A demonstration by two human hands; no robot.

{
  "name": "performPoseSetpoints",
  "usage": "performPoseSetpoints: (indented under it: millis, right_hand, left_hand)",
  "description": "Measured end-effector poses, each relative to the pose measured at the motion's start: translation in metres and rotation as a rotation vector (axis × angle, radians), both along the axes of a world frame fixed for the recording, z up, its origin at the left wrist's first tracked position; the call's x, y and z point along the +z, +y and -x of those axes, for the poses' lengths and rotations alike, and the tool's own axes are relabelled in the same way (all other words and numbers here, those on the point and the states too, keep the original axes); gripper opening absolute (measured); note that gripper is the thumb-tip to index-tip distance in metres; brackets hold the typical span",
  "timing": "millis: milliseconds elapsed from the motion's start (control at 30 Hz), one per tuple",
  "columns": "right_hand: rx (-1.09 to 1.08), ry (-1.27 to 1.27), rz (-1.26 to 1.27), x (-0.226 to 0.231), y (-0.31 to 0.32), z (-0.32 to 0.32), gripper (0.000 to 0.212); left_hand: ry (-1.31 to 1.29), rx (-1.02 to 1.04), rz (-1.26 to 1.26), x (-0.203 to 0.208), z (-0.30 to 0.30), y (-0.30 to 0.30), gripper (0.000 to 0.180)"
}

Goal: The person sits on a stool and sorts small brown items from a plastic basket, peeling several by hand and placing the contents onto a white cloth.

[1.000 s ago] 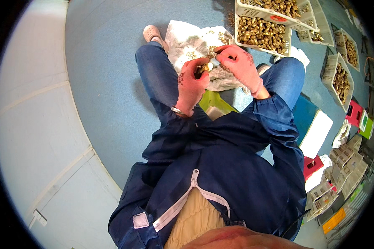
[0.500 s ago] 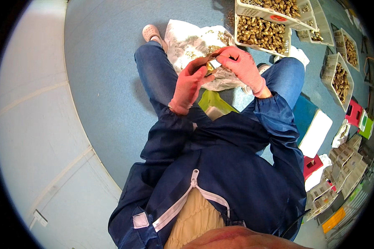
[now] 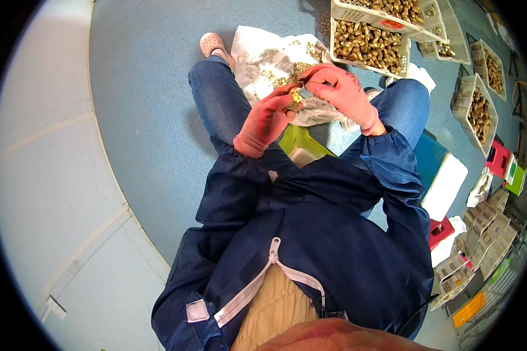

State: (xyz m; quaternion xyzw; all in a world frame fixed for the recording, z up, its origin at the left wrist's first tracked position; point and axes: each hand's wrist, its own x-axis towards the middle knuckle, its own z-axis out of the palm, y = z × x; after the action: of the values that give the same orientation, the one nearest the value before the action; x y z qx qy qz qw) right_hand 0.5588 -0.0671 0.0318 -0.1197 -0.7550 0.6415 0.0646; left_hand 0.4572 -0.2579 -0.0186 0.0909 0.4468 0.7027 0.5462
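Both hands wear pink-red gloves and meet above a white sheet. My left hand (image 3: 264,120) is closed around a small yellow-brown mushroom-like piece (image 3: 295,104), partly hidden by the fingers. Beside it, my right hand (image 3: 342,96) pinches a small flat grey blade (image 3: 305,93), its edge against or very near the piece; contact cannot be made out. Beyond the hands lies the crumpled white sheet (image 3: 249,61), strewn with brown and yellowish scraps (image 3: 298,67).
At the far right of the sheet stands a white crate (image 3: 366,61) of brown stubby pieces (image 3: 363,44), another stacked above it. More filled crates (image 3: 477,114) line the right side. A green container (image 3: 298,140) sits between my legs. A pale wall (image 3: 47,152) runs along the left.
My left hand has closed more around the piece and turned slightly, bringing its yellow side into view. The blade has tilted and looks greyer. My right hand has shifted slightly rightward.
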Motion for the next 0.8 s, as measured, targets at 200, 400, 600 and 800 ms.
performPoseSetpoints:
  millis: [200,400,600,800]
  right_hand:
    - [-0.002,0.014,-0.069,-0.005,0.005,-0.004,0.012]
    - [-0.059,0.078,-0.213,-0.011,0.0,-0.002,0.014]
    - [-0.113,0.134,-0.286,-0.016,0.0,0.001,0.013]
    - [-0.057,0.122,-0.279,-0.014,0.001,-0.002,0.012]
  left_hand:
    - [0.119,-0.011,0.08,0.003,0.0,0.004,0.018]
    - [0.183,-0.01,0.057,-0.016,0.004,0.0,0.014]
    - [0.137,0.012,0.073,-0.004,0.004,-0.002,0.03]
    - [0.134,0.047,0.055,-0.011,0.003,0.001,0.04]
